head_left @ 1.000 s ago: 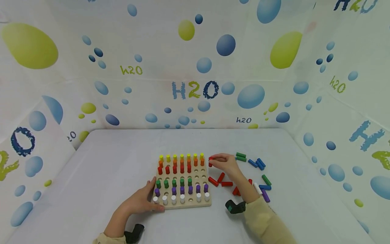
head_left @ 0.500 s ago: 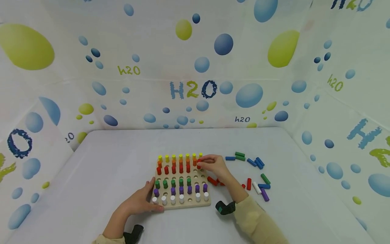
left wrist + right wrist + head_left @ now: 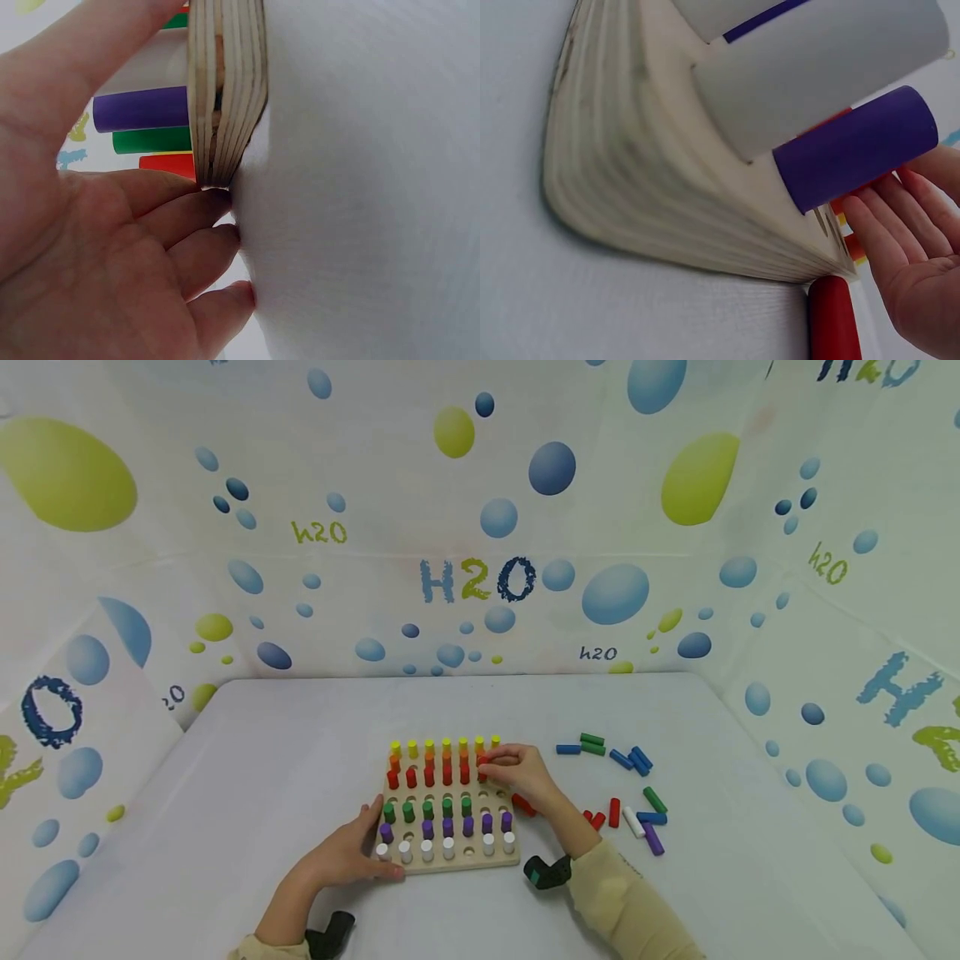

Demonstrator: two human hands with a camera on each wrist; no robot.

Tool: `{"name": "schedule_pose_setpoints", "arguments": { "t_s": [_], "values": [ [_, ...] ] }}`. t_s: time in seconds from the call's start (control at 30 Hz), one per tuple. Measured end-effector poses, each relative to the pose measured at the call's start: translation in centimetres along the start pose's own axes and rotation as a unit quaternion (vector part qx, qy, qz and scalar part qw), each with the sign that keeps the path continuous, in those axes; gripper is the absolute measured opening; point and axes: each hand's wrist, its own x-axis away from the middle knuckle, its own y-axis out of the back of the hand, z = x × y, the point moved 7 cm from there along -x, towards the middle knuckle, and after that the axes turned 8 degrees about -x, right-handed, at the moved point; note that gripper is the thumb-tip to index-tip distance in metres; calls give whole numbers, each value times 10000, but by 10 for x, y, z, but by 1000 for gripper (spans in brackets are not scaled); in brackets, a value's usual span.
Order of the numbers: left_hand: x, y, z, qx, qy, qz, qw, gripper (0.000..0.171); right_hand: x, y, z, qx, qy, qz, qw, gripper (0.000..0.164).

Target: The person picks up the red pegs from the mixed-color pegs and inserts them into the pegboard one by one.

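A wooden pegboard (image 3: 457,865) bears rows of upright pegs in yellow, orange, red, green, purple and white. My left hand (image 3: 345,857) grips its near left corner, thumb along the front edge and fingers against the left side; the left wrist view shows the fingertips (image 3: 217,201) at the layered edge. Over the right part of the red row, my right hand (image 3: 528,775) pinches a red peg (image 3: 482,763) between thumb and fingers. The peg's lower end is partly covered by the fingers, so I cannot tell whether it is in a hole.
Loose pegs lie right of the board: a red peg (image 3: 614,812), a white peg (image 3: 633,822), a purple peg (image 3: 653,840), several blue pegs (image 3: 567,749) and green pegs (image 3: 592,744). One red peg (image 3: 832,319) lies close beside the board's right edge.
My right hand has carried the red peg left, from beside the board to the red row, and lowered it there. The left hand keeps its grip on the corner.
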Motion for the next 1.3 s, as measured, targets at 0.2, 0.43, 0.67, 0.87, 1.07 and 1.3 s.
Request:
{"name": "schedule_pose_setpoints", "arguments": {
  "t_s": [0.2, 0.43, 0.67, 0.87, 1.07, 1.3],
  "values": [
    [0, 0, 0, 40, 38, 22, 10000, 117, 0, 1, -5, 83, -203, -221, 9995, 26],
    [1, 1, -1, 42, -7, 5, 10000, 117, 0, 0, -3, 175, -147, -227, 9995, 26],
    [0, 0, 1, 60, 49, 9, 10000, 118, 3, -2, 0, 159, -170, -166, 9996, 27],
    [0, 1, 1, 69, 46, -1, 10000, 118, -1, -1, -3, 87, -184, -94, 9997, 26],
    [1, 0, 0, 130, 76, 14, 9999, 117, 2, 3, 1, 62, -119, -35, 9999, 27],
    [2, 1, -1, 108, -13, -43, 9999, 117, 8, 13, 9, -14, 153, -115, 9998, 28]
  ]
}}
